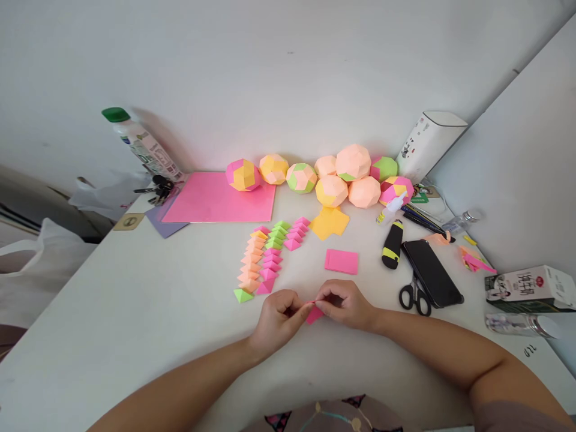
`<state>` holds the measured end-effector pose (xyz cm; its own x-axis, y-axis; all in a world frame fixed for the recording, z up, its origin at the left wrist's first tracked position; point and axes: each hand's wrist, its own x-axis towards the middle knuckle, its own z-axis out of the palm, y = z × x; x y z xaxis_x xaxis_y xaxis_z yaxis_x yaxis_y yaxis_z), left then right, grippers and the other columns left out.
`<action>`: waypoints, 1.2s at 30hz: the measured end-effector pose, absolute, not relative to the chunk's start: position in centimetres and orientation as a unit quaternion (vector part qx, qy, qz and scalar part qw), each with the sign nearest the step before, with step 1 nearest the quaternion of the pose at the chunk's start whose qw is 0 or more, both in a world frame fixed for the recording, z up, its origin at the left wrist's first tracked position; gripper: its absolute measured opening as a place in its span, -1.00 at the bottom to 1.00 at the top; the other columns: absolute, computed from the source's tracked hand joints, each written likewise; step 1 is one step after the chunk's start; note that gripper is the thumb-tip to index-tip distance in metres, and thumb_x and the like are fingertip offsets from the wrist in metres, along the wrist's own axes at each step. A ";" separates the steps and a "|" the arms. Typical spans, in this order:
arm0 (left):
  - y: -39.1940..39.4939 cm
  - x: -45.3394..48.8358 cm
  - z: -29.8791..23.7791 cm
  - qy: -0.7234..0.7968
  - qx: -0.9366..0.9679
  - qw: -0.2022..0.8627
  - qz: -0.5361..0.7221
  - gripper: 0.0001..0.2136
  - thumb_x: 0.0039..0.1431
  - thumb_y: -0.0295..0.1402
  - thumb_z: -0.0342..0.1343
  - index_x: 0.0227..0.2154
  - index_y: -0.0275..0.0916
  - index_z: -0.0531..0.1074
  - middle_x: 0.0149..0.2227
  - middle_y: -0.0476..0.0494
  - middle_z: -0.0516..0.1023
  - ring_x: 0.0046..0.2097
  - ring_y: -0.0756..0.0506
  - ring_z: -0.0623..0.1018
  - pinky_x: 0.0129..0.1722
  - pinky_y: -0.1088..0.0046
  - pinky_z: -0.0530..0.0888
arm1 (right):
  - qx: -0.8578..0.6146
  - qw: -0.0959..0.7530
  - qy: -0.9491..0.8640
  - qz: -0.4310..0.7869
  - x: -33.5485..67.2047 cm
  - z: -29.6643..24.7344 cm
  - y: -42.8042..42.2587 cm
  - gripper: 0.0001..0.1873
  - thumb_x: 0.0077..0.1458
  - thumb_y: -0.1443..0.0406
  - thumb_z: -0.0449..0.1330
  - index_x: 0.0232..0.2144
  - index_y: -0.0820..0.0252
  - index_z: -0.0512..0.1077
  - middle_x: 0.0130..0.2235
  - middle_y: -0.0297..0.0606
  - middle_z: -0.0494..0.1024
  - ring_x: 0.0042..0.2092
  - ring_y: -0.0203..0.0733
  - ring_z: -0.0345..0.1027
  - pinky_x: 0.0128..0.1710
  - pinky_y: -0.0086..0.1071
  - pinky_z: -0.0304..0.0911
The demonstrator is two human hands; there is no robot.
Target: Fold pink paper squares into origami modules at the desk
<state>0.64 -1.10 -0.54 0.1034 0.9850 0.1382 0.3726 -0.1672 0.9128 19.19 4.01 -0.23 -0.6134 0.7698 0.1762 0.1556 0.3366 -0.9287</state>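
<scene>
Between the fingertips of both hands is a small pink paper piece (314, 315), its upper edge pinched and its lower part showing below the fingers. My left hand (282, 319) grips it from the left, closed. From the right my right hand (344, 303) pinches the same paper, thumb against fingers. A pink paper pad (341, 261) lies just beyond the hands. To the left, folded paper pieces stand in rows: peach ones (252, 259), green ones (276, 234) and pink ones (271, 264). Yellow paper sheets (330, 222) lie farther back.
Along the wall sit several faceted paper balls (353, 162), one on a pink sheet (216, 201). At the right are scissors (414, 296), a black phone (432, 273), a black-and-yellow cutter (393, 245), a glue bottle (392, 207) and a milk carton (526, 289). A green-capped bottle (144, 144) stands back left.
</scene>
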 end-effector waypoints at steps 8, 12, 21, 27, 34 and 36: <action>-1.0 0.6 -0.5 0.494 0.674 0.363 0.412 -0.72 0.21 -0.33 0.02 -0.60 -0.26 0.28 -0.57 0.00 0.29 -0.51 0.02 0.30 -0.51 0.52 0.25 | -0.330 0.249 -0.663 0.624 19.4 -0.1 4.4 -0.78 0.06 0.22 0.21 -0.46 0.30 0.38 -0.48 -0.30 0.41 -0.50 -0.38 0.25 -0.52 -0.50 0.20; -0.9 0.4 -0.5 0.472 0.667 0.394 0.420 -0.85 0.19 -0.33 0.07 -0.42 -0.28 0.46 -0.45 -0.10 0.41 -0.43 -0.01 0.39 -0.46 0.50 0.33 | -0.322 0.247 -0.671 0.620 19.4 -0.2 4.4 -0.79 0.06 0.24 0.22 -0.46 0.31 0.40 -0.48 -0.31 0.40 -0.52 -0.40 0.24 -0.54 -0.52 0.16; -0.7 0.3 -1.0 0.514 0.479 0.530 0.474 -0.73 0.19 -0.12 0.04 -0.39 -0.26 0.40 -0.63 0.05 0.35 -0.59 0.04 0.30 -0.59 0.56 0.25 | -0.328 0.237 -0.627 0.666 19.5 -0.4 4.5 -0.75 0.05 0.19 0.25 -0.37 0.31 0.42 -0.47 -0.30 0.44 -0.46 -0.34 0.34 -0.46 -0.46 0.29; -1.0 0.6 -0.7 0.501 0.462 0.587 0.438 -0.72 0.20 -0.10 0.03 -0.40 -0.24 0.27 -0.54 -0.03 0.49 -0.51 0.03 0.38 -0.51 0.54 0.31 | -0.300 0.255 -0.597 0.698 19.5 -0.4 4.6 -0.70 0.07 0.14 0.24 -0.33 0.30 0.41 -0.41 -0.28 0.47 -0.42 -0.34 0.36 -0.41 -0.43 0.36; -0.9 0.5 -0.5 0.475 0.515 0.565 0.437 -0.75 0.18 -0.14 0.07 -0.32 -0.25 0.33 -0.48 0.00 0.38 -0.47 0.02 0.38 -0.49 0.50 0.32 | -0.329 0.231 -0.616 0.678 19.7 -0.2 4.7 -0.66 0.08 0.10 0.21 -0.44 0.29 0.37 -0.51 -0.35 0.41 -0.51 -0.39 0.32 -0.51 -0.51 0.24; -0.9 0.6 -0.6 0.471 0.478 0.593 0.445 -0.72 0.16 -0.13 0.09 -0.22 -0.20 0.23 -0.49 0.04 0.40 -0.49 0.02 0.41 -0.50 0.51 0.35 | -0.332 0.232 -0.614 0.677 19.7 -0.2 4.7 -0.67 0.08 0.10 0.22 -0.46 0.29 0.36 -0.51 -0.35 0.41 -0.51 -0.38 0.32 -0.52 -0.51 0.23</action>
